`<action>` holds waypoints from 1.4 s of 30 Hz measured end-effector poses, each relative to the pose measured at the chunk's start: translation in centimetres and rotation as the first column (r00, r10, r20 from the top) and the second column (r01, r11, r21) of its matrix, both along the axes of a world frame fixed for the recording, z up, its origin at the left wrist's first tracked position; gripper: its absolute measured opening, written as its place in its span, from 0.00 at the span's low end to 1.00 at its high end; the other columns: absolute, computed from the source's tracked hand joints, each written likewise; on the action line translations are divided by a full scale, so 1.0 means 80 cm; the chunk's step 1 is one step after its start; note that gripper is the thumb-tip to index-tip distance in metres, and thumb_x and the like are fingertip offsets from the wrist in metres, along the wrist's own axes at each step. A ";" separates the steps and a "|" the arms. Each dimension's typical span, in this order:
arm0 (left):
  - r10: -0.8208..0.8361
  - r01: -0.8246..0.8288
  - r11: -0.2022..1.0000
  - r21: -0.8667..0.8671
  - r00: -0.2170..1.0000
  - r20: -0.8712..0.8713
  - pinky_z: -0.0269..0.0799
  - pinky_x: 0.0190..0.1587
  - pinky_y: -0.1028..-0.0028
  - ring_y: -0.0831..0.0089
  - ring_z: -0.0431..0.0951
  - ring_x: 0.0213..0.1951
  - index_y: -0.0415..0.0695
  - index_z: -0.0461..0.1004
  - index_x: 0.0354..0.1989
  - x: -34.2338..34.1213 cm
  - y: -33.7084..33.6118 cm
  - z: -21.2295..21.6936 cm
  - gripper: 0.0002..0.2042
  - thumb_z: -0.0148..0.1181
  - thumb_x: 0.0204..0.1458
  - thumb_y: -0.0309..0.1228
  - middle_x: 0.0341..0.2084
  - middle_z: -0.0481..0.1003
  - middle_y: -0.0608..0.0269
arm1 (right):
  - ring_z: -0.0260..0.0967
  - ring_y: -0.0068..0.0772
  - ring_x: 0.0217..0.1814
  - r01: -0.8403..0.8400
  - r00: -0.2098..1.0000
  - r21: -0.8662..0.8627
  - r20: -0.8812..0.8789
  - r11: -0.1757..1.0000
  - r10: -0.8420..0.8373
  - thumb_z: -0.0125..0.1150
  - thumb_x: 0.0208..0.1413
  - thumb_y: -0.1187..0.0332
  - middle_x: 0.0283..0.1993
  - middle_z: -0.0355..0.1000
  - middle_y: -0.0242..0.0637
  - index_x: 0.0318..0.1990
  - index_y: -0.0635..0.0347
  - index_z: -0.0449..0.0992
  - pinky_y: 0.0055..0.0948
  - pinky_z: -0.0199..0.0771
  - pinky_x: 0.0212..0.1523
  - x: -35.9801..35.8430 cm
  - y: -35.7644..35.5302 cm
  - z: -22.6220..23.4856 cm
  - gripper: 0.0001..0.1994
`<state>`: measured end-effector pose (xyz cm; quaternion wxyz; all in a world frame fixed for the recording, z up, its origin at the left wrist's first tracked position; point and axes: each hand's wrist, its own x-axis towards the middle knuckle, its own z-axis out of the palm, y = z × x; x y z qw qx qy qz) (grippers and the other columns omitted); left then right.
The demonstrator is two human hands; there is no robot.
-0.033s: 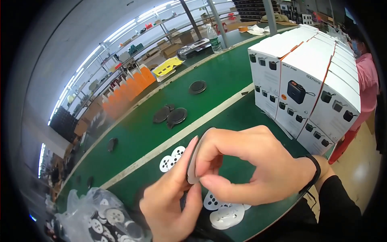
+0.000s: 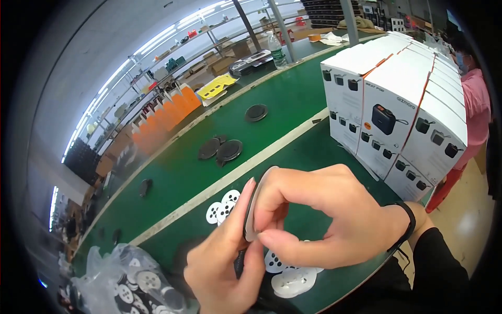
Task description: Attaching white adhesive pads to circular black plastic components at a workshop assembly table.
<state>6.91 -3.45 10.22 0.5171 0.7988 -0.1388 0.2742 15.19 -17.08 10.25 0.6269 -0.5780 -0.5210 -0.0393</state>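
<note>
My left hand [image 2: 225, 256] grips a thin round disc [image 2: 251, 212], with its fingers behind and its thumb at the lower edge. The disc is seen nearly edge-on, with a dark rim and a pale face toward my right hand [image 2: 324, 220]. That hand is closed, its thumb and curled index finger pinching at the pale face's lower edge; the exact contact is partly hidden. Below the hands lie white perforated discs [image 2: 274, 261] and a glossy white oval piece [image 2: 294, 282]. More white discs with dark holes [image 2: 226, 210] rest beyond my left hand.
A clear plastic bag [image 2: 112, 277] of white and black discs sits at the lower left. Dark round discs [image 2: 229, 150] lie on the green surface [image 2: 293, 94] past a pale strip. White printed boxes [image 2: 389, 104] stand at the right. Behind them is a person in pink [image 2: 475, 104].
My left hand and the disc have shifted very slightly to the right. The right hand keeps its pinch in almost the same place.
</note>
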 end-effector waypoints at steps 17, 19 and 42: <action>0.048 -0.107 0.952 0.286 0.978 0.204 0.65 0.48 0.79 0.73 0.73 0.43 0.31 0.61 0.56 0.015 0.000 -0.019 0.23 0.47 0.49 0.11 0.42 0.73 0.50 | 0.69 0.27 0.23 -0.061 0.998 0.035 -0.005 0.998 0.061 0.60 0.44 0.78 0.24 0.67 0.34 0.26 0.64 0.67 0.21 0.66 0.25 0.014 -0.002 -0.010 0.06; 0.058 -0.114 0.953 0.282 0.978 0.200 0.65 0.47 0.79 0.73 0.74 0.42 0.31 0.61 0.56 0.015 -0.003 -0.019 0.23 0.47 0.49 0.11 0.42 0.73 0.50 | 0.69 0.27 0.23 -0.049 0.999 0.027 -0.006 0.998 0.049 0.60 0.44 0.78 0.24 0.67 0.34 0.26 0.64 0.67 0.21 0.67 0.24 0.012 -0.003 -0.008 0.06; 0.060 -0.063 0.996 0.068 0.997 0.053 0.67 0.49 0.72 0.67 0.76 0.41 0.30 0.66 0.51 0.009 0.001 -0.011 0.20 0.54 0.47 0.21 0.40 0.74 0.47 | 0.63 0.30 0.19 0.170 0.982 -0.007 0.082 0.985 -0.169 0.56 0.36 0.80 0.19 0.64 0.34 0.23 0.63 0.65 0.24 0.64 0.21 0.013 -0.001 -0.011 0.06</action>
